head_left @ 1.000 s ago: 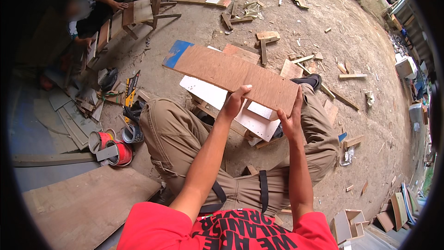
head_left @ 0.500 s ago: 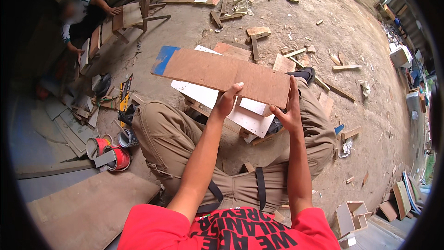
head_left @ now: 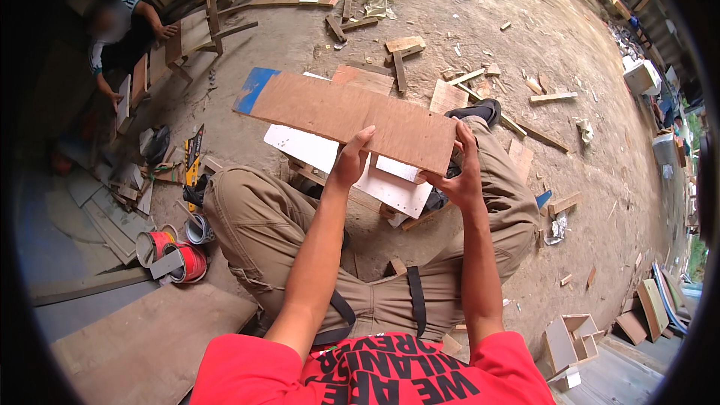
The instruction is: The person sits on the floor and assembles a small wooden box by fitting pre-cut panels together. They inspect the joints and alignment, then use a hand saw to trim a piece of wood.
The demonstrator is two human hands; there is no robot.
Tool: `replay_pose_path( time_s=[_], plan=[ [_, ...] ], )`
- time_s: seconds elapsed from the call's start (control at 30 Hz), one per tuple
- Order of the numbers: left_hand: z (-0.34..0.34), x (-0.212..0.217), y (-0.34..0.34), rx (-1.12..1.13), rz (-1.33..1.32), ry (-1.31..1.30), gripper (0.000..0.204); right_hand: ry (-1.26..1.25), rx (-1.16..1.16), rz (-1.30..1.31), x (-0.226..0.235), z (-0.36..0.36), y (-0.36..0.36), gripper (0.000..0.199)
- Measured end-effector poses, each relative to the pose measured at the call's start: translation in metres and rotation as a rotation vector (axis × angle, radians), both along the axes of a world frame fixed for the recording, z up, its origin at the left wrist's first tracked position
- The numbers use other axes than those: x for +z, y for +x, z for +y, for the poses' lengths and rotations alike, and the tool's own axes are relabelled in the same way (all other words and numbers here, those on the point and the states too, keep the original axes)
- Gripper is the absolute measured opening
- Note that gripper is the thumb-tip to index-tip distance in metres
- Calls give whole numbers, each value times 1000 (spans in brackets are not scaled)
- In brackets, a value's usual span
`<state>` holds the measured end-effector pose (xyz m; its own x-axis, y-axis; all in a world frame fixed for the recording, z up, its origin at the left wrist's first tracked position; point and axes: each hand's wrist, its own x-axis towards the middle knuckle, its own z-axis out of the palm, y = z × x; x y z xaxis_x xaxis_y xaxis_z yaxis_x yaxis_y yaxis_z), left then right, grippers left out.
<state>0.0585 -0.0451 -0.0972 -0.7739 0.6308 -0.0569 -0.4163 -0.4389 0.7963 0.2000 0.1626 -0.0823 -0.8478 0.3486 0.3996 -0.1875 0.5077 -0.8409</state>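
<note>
A long brown plywood board [head_left: 330, 109] with a blue-painted left end is held up between my legs. My left hand [head_left: 351, 157] grips its near edge close to the middle, thumb on top and fingers hidden beneath. My right hand [head_left: 461, 172] is closed on the board's right end, thumb at the lower corner and fingers over the end edge. Under the board lies a white board [head_left: 394, 190] with small holes, resting on wooden pieces. Part of the white board is covered by the plywood.
Wood offcuts [head_left: 405, 49] lie scattered over the dirt floor. Red paint cans [head_left: 186, 264] and a yellow-and-black handsaw [head_left: 193, 156] sit to my left. A co-worker [head_left: 124, 49] is at the upper left beside a wooden bench. A small wooden box [head_left: 571, 341] stands at lower right.
The whole view has shifted slightly, so most things appear a little further left. Both hands keep their hold on the plywood board, and its right end is tilted slightly differently.
</note>
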Motion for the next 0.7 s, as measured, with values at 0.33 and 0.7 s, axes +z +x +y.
replay_pose_path(
  time_s=[0.33, 0.7],
  plan=[
    [4, -14, 4, -42, 184, -320, 61, -131, 35, -38, -5, 3, 1, 119],
    [5, 10, 14, -30, 140, -273, 60, -206, 109, -62, 7, 1, 6, 114]
  ],
)
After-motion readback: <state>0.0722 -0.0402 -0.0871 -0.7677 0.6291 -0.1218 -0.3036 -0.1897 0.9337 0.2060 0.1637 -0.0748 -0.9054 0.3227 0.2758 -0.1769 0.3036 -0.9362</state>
